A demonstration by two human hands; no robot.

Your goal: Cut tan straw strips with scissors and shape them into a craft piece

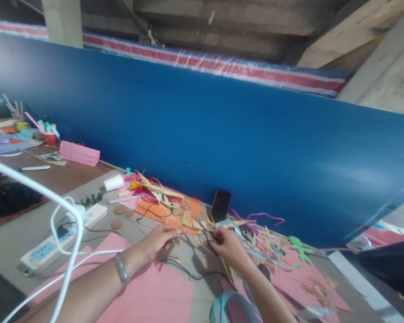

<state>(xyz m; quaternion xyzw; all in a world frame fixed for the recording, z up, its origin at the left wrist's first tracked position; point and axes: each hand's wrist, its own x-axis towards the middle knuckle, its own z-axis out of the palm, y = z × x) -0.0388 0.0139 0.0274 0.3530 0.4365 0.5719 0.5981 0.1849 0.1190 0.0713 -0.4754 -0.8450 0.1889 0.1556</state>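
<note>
My left hand (pixel 160 242), with a grey bangle (pixel 121 268) on the wrist, pinches a thin tan strip near a heap of paper strips (pixel 161 197). My right hand (pixel 227 247) is closed around a small dark tool beside a light blue ribbon (pixel 230 226); what the tool is I cannot make out. Both hands hover over pink paper sheets (pixel 155 291) on the grey table (pixel 30 229). A black cable (pixel 195 274) runs under the hands.
A dark phone (pixel 221 205) leans on the blue panel (pixel 242 148). A white power strip (pixel 59 240) with white cables lies at the left. A white roll (pixel 113 182), a pink box (pixel 79 153), a red pen cup (pixel 50 138) and a green foam figure (pixel 299 247) stand around.
</note>
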